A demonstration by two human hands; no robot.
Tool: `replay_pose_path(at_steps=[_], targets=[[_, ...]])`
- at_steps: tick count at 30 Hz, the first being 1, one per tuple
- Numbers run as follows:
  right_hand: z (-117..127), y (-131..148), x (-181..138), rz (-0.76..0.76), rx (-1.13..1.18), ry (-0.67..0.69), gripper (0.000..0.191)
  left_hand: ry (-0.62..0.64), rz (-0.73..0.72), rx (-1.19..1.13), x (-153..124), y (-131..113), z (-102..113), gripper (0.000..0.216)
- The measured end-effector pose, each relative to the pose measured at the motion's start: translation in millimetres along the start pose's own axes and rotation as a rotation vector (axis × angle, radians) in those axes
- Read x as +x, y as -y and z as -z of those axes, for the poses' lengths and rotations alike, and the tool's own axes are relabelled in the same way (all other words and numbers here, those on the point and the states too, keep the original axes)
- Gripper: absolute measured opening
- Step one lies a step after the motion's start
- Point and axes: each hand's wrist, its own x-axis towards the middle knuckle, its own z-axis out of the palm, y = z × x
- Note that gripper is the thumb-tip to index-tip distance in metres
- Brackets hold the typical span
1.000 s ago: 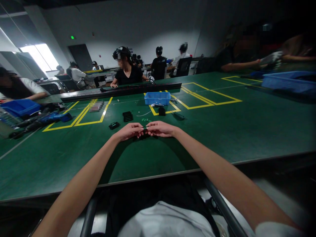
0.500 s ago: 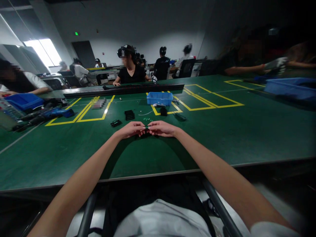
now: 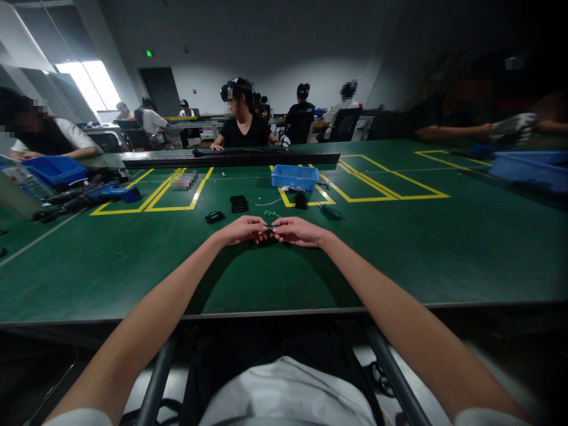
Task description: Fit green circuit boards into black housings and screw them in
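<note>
My left hand [image 3: 244, 230] and my right hand [image 3: 298, 231] meet fingertip to fingertip just above the green table. Pinched between them is a small dark green piece [image 3: 270, 228], too small and covered to name. Both hands are closed on it. Right behind the fingers lie several small shiny green pieces [image 3: 271, 213]. To the left of them rest a black slotted tray [image 3: 238, 204] and a black block with green on it [image 3: 215, 217]. A black piece [image 3: 300, 201] lies to the right, in front of the blue bin.
A blue bin [image 3: 295, 177] stands beyond my hands, and a thin white strand [image 3: 268, 202] lies nearer. A long black bar [image 3: 231, 158] crosses the table's far side, where a person [image 3: 244, 121] sits. Blue tubs [image 3: 528, 171] and tools [image 3: 110, 194] lie at the sides.
The whole view has shifted slightly, so the table and hands appear a little farther right. Both hands keep their pinch on the small green piece.
</note>
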Motion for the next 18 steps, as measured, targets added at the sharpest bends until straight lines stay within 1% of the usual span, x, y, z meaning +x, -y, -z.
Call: replay_pose_path(at_steps=[6, 18], targets=[[0.9, 0.4, -0.9, 0.005, 0.001, 0.005, 0.019, -0.001, 0.002, -0.003, 1.0, 0.7, 0.3, 0.029], [3.3, -2.7, 1.0, 0.022, -0.026, 0.018, 0.018, -0.003, 0.005, 0.01, -2.4, -6.5, -3.5, 0.028]])
